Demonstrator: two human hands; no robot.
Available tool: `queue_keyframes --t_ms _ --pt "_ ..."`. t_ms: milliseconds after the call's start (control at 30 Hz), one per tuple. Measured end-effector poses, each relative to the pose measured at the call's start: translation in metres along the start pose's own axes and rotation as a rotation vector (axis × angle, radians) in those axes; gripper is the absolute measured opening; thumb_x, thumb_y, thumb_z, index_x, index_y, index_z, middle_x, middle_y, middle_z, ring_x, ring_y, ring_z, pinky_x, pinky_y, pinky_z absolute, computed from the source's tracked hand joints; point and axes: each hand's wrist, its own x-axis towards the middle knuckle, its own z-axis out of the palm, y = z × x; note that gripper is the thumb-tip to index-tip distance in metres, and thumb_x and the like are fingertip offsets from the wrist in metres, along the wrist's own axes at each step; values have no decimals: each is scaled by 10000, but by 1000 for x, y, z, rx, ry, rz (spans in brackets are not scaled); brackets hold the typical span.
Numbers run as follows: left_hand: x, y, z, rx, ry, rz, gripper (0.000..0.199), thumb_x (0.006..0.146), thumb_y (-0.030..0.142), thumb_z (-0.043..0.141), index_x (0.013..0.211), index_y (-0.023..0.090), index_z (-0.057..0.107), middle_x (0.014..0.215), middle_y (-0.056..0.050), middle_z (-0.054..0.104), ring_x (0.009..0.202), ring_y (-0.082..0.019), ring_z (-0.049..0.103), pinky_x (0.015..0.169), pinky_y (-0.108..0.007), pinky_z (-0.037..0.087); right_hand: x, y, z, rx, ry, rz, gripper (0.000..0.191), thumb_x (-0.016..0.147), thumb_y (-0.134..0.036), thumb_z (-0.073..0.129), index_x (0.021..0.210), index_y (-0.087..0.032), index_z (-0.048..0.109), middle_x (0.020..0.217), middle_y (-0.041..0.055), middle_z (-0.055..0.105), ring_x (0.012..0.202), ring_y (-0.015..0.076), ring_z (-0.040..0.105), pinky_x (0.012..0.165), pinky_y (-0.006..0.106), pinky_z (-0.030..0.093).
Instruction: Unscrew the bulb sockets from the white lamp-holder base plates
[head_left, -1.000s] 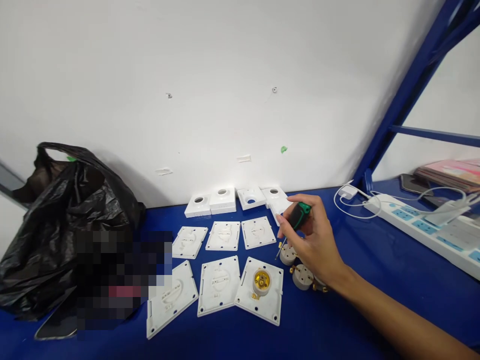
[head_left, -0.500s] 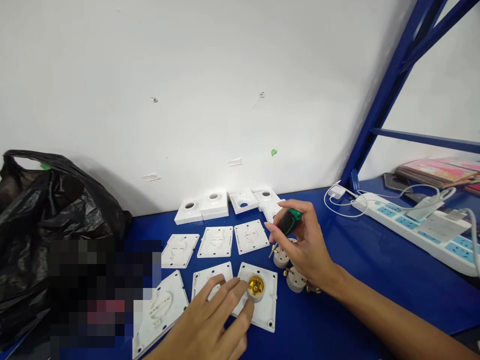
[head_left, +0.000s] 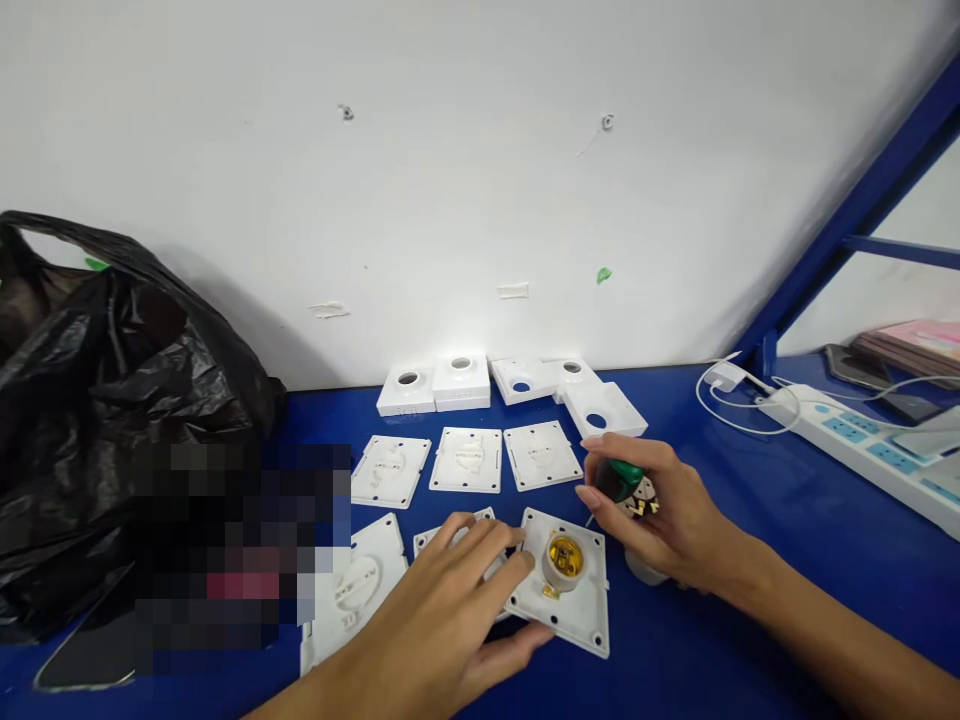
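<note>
My right hand (head_left: 667, 510) is closed round a screwdriver (head_left: 621, 480) with a green and black handle, its tip pointing down beside a white square base plate (head_left: 581, 625). On that plate stands a round lamp socket (head_left: 564, 565) with a brass inside and a brass terminal at its foot. My left hand (head_left: 480, 600) grips the plate's left side, thumb at the lower edge and fingers near the socket. A second plate (head_left: 427, 540) is partly hidden under my left hand. Behind and below my right hand, more sockets (head_left: 643, 568) show only in part.
Several loose base plates (head_left: 465, 460) lie on the blue table (head_left: 720, 640). White square covers with round holes (head_left: 461, 385) line the wall. A black plastic bag (head_left: 187, 370) stands at left; a power strip (head_left: 847, 430) with white cables lies at right.
The view has shifted, so things sit differently in frame. My left fingers have moved from the socket to the plate's edge. The screwdriver has come closer to the plate.
</note>
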Motion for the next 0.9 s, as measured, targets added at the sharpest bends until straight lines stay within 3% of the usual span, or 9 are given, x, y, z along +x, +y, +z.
queue_keyframes --t_ms 100,200,333,433,600,700,900 --pt "-4 0 1 5 -30 -13 301 1005 329 846 1191 213 640 1207 -65 704 1124 -306 701 1068 -509 526 1 -3 -4 -72 -8 -10 479 1022 -153 682 1440 -328 527 908 -23 738 615 139 707 571 285 580" --pt "-6 0 3 28 -18 4 268 1009 314 842 1132 202 631 1173 -60 693 1112 -295 696 1079 -493 513 7 -7 0 16 129 50 444 990 -137 722 1366 -326 579 867 -34 711 656 147 704 586 287 579" --pt "-5 -1 3 67 -30 29 293 995 361 858 1054 208 615 1140 -53 679 1065 -287 686 1016 -466 532 25 -17 15 227 337 299 301 1015 -215 720 1270 -315 597 842 -34 648 680 147 649 583 272 576" --pt "-4 -1 5 85 -23 41 313 988 367 862 1116 213 621 1178 -63 673 1086 -309 685 1024 -503 540 33 -23 23 299 309 412 253 1032 -287 711 1257 -309 597 830 -25 633 649 145 620 523 255 546" --pt "-4 -5 3 89 -52 68 306 1003 380 836 1140 207 624 1227 -86 673 1114 -322 686 1031 -517 566 17 -16 23 239 386 222 359 1002 -137 691 1297 -312 584 823 -33 644 632 143 614 546 271 537" --pt "-5 -10 -1 45 -92 54 373 972 375 869 1190 191 629 1268 -110 661 1138 -322 684 1006 -474 597 4 -10 20 195 329 116 492 975 -66 691 1380 -311 556 855 -28 668 654 150 645 575 291 546" --pt "-4 -15 -7 38 -161 55 545 948 379 894 1375 210 601 1390 -130 626 1212 -331 665 1034 -465 598 -3 -6 22 197 239 77 558 962 -47 709 1430 -302 543 873 -32 678 621 127 634 528 273 509"
